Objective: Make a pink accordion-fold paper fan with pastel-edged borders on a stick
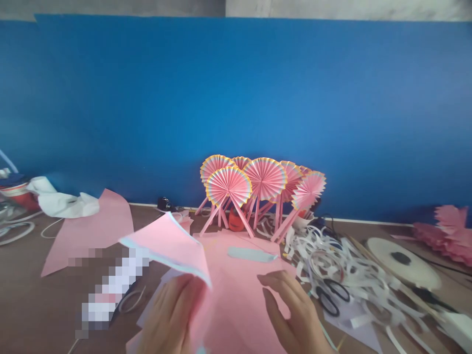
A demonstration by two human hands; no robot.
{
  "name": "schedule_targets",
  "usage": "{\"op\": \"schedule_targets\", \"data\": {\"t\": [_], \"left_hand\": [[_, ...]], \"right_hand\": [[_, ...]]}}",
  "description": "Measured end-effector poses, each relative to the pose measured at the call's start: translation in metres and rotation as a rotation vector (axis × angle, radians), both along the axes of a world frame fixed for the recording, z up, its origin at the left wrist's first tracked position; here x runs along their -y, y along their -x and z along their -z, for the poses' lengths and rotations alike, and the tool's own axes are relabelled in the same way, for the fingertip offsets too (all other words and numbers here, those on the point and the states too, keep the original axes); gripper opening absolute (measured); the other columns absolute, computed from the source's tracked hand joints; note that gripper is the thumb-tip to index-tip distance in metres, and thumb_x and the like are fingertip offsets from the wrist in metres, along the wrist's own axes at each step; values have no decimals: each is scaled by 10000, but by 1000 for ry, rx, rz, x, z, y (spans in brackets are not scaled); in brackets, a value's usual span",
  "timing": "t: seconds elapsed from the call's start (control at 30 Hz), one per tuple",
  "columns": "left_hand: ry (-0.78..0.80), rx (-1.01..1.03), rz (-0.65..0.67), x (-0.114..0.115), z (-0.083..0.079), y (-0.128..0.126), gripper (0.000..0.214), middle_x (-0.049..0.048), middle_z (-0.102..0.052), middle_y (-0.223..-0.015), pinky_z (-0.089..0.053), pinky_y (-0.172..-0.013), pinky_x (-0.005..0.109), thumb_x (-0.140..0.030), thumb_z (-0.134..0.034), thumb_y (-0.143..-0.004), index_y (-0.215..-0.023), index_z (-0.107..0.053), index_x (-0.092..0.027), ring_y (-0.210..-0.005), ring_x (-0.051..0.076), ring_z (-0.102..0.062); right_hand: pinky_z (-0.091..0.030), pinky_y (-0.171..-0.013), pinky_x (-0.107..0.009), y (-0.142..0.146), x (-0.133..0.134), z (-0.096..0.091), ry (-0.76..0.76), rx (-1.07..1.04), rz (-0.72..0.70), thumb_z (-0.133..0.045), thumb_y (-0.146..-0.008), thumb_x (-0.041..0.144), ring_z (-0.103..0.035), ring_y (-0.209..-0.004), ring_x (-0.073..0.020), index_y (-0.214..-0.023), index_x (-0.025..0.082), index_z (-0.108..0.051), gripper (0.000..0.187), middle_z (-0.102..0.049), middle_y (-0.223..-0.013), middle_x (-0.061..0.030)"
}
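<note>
Pink, held by left hand (165, 312), fingers pressed together: blue-edged sheet (169, 243), aloft perhaps against creasing. Right hand (293, 312) unladen, thumb parted from fingers, over pink paper (236, 290). Beyond, pleated fans (228, 186) on splayed legs (241, 215), apparently for standing steady.

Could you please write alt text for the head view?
The left hand grips a blue-edged pink sheet; the right hand, open, is over pink paper on a brown table. Behind stand pleated pink fans; white strips and black-handled scissors lie right.
</note>
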State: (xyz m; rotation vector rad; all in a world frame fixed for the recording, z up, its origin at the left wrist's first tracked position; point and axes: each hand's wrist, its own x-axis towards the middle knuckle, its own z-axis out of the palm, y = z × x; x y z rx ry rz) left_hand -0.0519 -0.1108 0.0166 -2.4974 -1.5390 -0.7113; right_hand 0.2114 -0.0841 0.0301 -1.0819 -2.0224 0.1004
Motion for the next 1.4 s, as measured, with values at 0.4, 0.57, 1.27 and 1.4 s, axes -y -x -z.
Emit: {"op": "schedule_targets", "data": {"t": [0.4,0.57,1.27,1.4], "left_hand": [[177,-329,-17,-49,42,-98,472,140,-591,-1054,-429,-869,443,50,-419,-772,-1210,-521,-93,-992,275,-541],[368,-120,172,-53,45,-68,196,51,-601,-942,-450,-786,385,-70,-472,-854,-970,-590,-175,-882,232,-540],[680,363,174,-66,29,-27,192,15,-642,-824,-451,-766,301,-119,-485,-864,-809,-644,-211,-837,172,-583],[661,273,106,-70,30,-28,117,4,-639,-794,-429,-743,311,-154,-525,-850,-776,-600,-206,-789,176,-576]], "right_hand": [[-400,-693,-337,-4,-9,32,-11,338,11,-524,-815,134,-550,-776,-211,-918,209,-585,141,-626,-846,-44],[-391,-672,-311,-10,-16,60,103,368,-6,-497,-785,36,-532,-721,-188,-814,198,-607,198,-611,-786,-29],[-466,-706,-313,-21,-18,53,659,54,-51,-409,-871,76,-558,-802,-190,-811,208,-559,208,-579,-822,-37],[-468,-692,-318,-20,-18,54,685,47,6,-418,-863,88,-563,-782,-194,-795,204,-550,189,-588,-807,-40]]}}
